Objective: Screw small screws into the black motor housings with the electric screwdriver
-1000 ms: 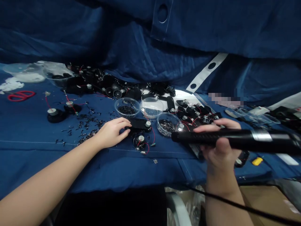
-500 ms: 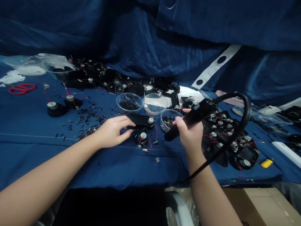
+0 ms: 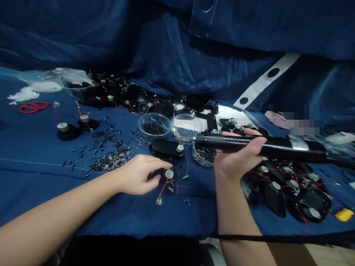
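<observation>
My left hand (image 3: 140, 173) is closed around a small round black part (image 3: 159, 173) with a white disc-shaped piece (image 3: 169, 173) and red wires on it; the fingers partly cover it. Just behind lies a longer flat black part (image 3: 163, 147) with a similar white piece and a red wire to a small green board (image 3: 185, 177). In my right hand (image 3: 235, 160) is a black electric screwdriver (image 3: 277, 147), held nearly level, its thin bit pointing left over the clear cups. The palm faces up, with the thumb along the handle.
Clear cups (image 3: 154, 135) of small screws stand behind my hands. Loose screws (image 3: 113, 159) are scattered to the left, near red-handled scissors (image 3: 33, 107). Wired black parts (image 3: 310, 199) pile up at right beside a yellow object (image 3: 344, 215). A blue curtain (image 3: 166, 48) hangs behind.
My left hand has moved from the flat black part to the round one nearer me. My right hand has turned the screwdriver from pointing down to nearly level. The view has shifted slightly.
</observation>
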`<state>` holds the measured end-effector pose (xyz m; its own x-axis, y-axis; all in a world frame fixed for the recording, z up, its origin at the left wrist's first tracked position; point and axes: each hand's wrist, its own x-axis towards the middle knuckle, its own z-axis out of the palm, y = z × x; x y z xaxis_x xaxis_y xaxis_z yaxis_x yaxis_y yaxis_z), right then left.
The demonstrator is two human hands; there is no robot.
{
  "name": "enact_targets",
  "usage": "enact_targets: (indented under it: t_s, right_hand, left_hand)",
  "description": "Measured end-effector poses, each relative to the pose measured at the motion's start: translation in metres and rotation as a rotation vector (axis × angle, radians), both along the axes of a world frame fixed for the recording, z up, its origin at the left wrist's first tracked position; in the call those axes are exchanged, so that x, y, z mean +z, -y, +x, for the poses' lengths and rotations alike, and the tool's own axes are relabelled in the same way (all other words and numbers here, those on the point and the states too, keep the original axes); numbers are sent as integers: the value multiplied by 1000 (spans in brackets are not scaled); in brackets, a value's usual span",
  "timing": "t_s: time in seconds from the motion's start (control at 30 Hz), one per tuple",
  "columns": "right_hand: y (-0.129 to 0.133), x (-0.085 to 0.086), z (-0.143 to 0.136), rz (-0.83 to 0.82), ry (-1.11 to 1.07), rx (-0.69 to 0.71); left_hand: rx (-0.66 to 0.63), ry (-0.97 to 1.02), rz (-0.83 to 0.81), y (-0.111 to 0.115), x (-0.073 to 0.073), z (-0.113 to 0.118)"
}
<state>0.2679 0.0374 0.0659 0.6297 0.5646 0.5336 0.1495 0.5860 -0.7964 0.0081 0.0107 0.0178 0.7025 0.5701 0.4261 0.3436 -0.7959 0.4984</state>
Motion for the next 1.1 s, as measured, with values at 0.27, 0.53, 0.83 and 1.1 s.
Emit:
enact_targets:
  t_s: [0.27,0.53,0.83,1.1]
  right_hand:
    - [0,-29,5,62,323,-101]
    - [-4,-37,9,-21,382,-138]
    - [-1,-23,8,102,343,-158]
    - [2,-23,5,99,293,-50]
  left_hand:
    - [266,-51,120,-22,-6,-10]
    - [266,-83,183,-27,-13,-9]
    - [403,-141,262,-38,-17,0]
    - [370,-197,342,-45,-20,-2]
